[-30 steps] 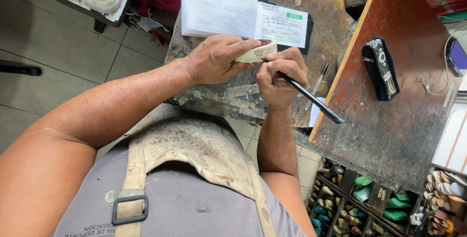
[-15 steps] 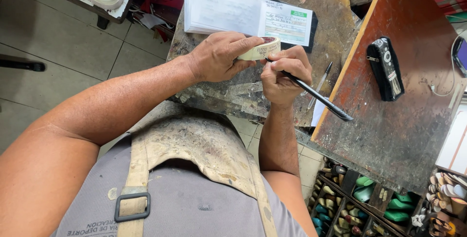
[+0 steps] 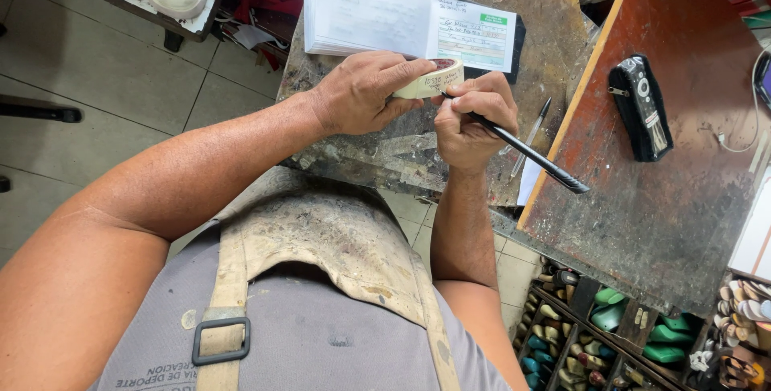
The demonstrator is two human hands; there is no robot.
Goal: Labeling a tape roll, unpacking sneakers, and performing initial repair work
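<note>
Firmly, left hand fingers pinch a papery tape roll; right hand grips a slim black pen.

grey shirt – sleeveless, it seems | worn tan apron – buckled strap

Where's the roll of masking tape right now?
In the head view, the roll of masking tape is top centre, held in the left hand above the worn workbench, just below the open receipt book, with the right hand's pen tip on it.

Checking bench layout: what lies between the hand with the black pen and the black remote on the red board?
In the head view, a second pen lies on the worn bench between the right hand and the remote.
</note>
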